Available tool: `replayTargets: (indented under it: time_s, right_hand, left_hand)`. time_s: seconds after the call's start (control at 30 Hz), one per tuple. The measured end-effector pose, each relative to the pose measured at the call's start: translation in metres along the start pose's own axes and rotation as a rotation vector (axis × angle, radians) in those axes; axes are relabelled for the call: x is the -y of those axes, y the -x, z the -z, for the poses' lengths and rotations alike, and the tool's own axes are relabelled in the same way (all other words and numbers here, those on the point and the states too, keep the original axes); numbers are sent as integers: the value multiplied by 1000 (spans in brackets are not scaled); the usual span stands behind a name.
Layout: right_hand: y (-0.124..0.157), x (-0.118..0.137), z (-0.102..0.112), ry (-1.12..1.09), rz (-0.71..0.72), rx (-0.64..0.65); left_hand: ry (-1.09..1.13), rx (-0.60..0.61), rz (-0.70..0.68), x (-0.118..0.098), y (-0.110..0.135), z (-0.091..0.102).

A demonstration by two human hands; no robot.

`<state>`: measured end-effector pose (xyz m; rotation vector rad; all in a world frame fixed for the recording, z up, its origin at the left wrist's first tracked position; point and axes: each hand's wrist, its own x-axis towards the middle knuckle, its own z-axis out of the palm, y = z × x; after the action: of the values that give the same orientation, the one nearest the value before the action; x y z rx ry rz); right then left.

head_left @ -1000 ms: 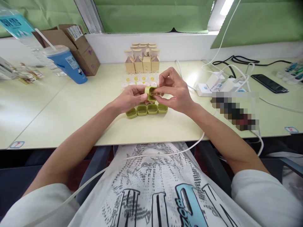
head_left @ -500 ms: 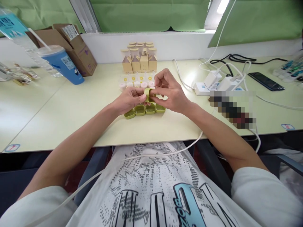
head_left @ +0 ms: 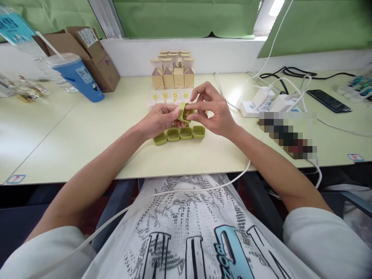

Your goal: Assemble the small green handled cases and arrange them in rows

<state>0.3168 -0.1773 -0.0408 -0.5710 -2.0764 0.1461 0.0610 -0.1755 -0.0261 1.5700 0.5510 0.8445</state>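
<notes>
My left hand [head_left: 157, 121] grips a small olive-green case [head_left: 182, 112] that is tipped with its opening toward the right. The fingers and thumb of my right hand [head_left: 216, 111] close on the edge of that opening; whether they also hold something inside is hidden. Below my hands, several matching open green cases [head_left: 173, 135] stand in a row on the table. Just behind my hands is a row of clear pieces with yellow round stickers [head_left: 174, 95], with pale pink and white round parts partly covered by my fingers.
Open cardboard boxes [head_left: 173, 77] stand at the wall. To the left are a blue cup [head_left: 80, 77] with a straw, a brown carton [head_left: 104, 69] and a tilted bottle [head_left: 17, 35]. Rightward lie a power strip [head_left: 250, 109], cables and a phone [head_left: 329, 100]. A white cable [head_left: 197, 190] crosses my lap.
The green case has tilted a little in my left hand. My right fingers have shifted slightly along its opening. The row of cases stays in place.
</notes>
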Motion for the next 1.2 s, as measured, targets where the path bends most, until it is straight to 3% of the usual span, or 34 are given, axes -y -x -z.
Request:
replayTargets:
  time_s: [0.17,0.43,0.73,1.2]
  right_hand:
    - [1,7,1,-195,-171,-35]
    - [-1,-1,0,-281,-246,17]
    - [-2,7,-1,-136,-84,-6]
    - [-1,11,-6,-136,-62,-62]
  left_hand:
    - [75,-10,23,1,1,-4]
    - [31,-53,41,7,-1,-4]
    - [13,-77,11,4,0,-3]
    - [41,-144,-83,2,-2,-9]
